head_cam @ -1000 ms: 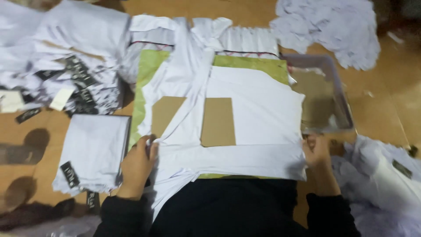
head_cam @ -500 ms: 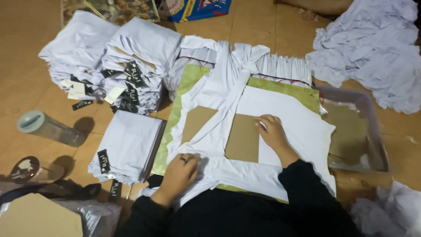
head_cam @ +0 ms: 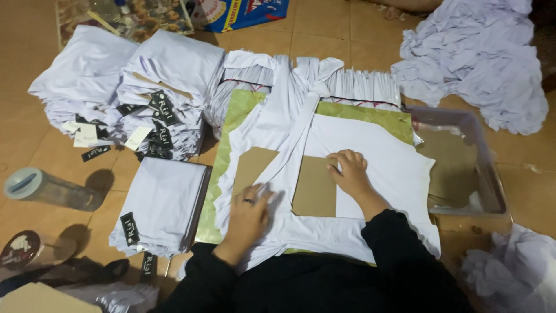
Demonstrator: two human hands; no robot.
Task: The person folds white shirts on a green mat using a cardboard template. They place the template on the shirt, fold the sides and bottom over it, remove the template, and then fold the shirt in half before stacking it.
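Shirt (head_cam: 370,156) under both flat open hands, left (head_cam: 248,215), right (head_cam: 347,172), stacks crowding left edge

Your left hand (head_cam: 248,215) lay flat on the white cotton shirt (head_cam: 370,174), and your right hand (head_cam: 347,171) pressed the brown cardboard sheet (head_cam: 315,188) on top of it. The shirt lay on a green folding board (head_cam: 240,107). Left of the board sat a folded white shirt pile (head_cam: 165,203), behind it taller stacks of folded shirts (head_cam: 168,87). To the right stood a clear plastic tray (head_cam: 463,168).
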